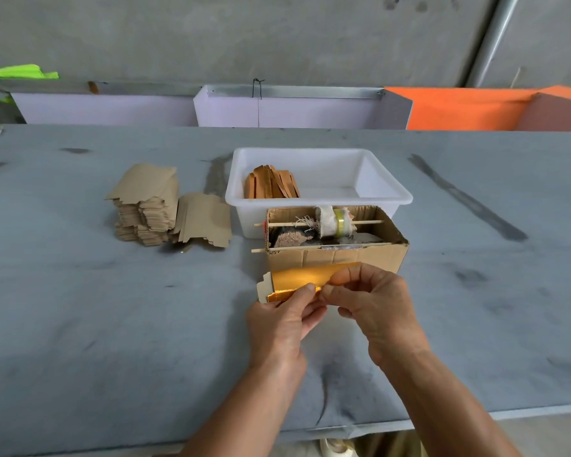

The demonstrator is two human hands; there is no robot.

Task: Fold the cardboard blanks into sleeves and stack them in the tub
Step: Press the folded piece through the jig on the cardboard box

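Note:
Both my hands hold one gold-faced cardboard blank (297, 278) just above the grey table, in front of a brown box. My left hand (282, 319) pinches its lower folded edge near the left end. My right hand (373, 301) pinches the blank's right part, thumb on the gold face. The blank is partly folded lengthwise, with a pale tab at its left end. A stack of flat brown blanks (149, 209) lies at the left, with looser ones (205, 219) leaning beside it. The white tub (386, 192) behind the box holds several folded sleeves (271, 186) at its left end.
An open brown cardboard box (337, 258) with a tape roll (338, 221) on a wooden stick stands between my hands and the tub. Lilac and orange panels (459, 108) line the table's far edge. The table's near edge (442, 420) runs below my forearms.

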